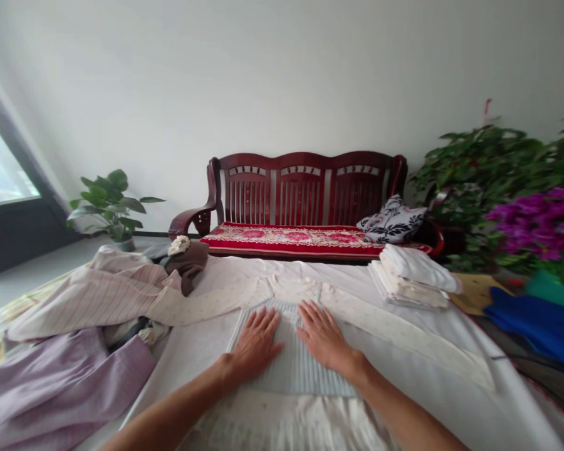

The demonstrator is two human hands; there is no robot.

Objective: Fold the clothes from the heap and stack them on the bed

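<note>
My left hand [258, 341] and right hand [323, 335] lie flat, gripping nothing, on a cream long-sleeved garment with pale-blue ribbing [296, 376], spread unfolded (sleeves outstretched) over white cloth [479, 413]. Rightward I see a folded white fabric stack [411, 282]; leftward, a rumpled pink-and-lilac clothes heap [79, 294].

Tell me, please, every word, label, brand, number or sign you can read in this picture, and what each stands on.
There are none that I can read.
The garment under the left hand and right hand shows faint spots and ribbing; the cushion bears a leaf print, the red sofa cover flowers.
</note>
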